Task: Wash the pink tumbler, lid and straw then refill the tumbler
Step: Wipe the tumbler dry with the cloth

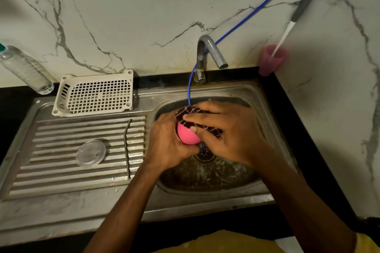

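**Tumbler held over the sink basin**

Head view: the left hand has its grip wrapped round the pink tumbler, whose inside is hidden. The right hand keeps a grip on a dark striped cloth laid against it. The clear lid and straw lie apart on the drainboard. At the counter corner, a pink cup holds a tilted white-handled tool.

Over the sink basin, the left hand grips the pink tumbler while the right hand holds a dark striped cloth against it. At their 9 o'clock, clear lid and straw lie on the drainboard.
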A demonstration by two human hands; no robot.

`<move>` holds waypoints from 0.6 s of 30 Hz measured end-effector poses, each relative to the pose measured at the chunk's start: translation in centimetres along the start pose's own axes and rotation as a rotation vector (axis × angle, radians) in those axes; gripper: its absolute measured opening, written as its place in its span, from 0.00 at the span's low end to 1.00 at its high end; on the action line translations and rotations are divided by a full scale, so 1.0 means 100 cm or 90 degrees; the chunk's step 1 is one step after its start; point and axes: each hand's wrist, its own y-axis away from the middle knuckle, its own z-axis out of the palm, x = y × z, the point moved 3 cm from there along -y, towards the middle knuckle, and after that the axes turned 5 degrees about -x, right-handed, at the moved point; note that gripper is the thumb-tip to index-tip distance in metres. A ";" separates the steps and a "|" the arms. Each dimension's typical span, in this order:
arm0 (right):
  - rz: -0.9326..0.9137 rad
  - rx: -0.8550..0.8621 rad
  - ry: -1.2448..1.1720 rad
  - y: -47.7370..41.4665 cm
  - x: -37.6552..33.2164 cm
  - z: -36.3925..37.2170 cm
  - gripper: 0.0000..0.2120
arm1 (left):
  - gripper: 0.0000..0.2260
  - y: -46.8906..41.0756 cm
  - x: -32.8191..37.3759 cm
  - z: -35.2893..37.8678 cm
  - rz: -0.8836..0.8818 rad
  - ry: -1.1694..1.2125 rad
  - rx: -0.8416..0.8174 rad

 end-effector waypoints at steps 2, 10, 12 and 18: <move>0.013 0.003 0.021 -0.006 0.000 0.002 0.15 | 0.35 0.000 0.001 -0.003 0.000 -0.001 0.016; 0.065 0.033 -0.034 0.024 -0.009 0.009 0.14 | 0.35 0.005 -0.008 -0.004 -0.026 0.057 0.073; 0.003 0.031 -0.007 0.027 -0.024 0.008 0.13 | 0.29 0.007 -0.004 -0.002 -0.018 0.072 0.070; 0.035 0.058 0.081 -0.004 -0.018 -0.002 0.15 | 0.34 0.007 0.001 0.001 0.053 0.062 0.104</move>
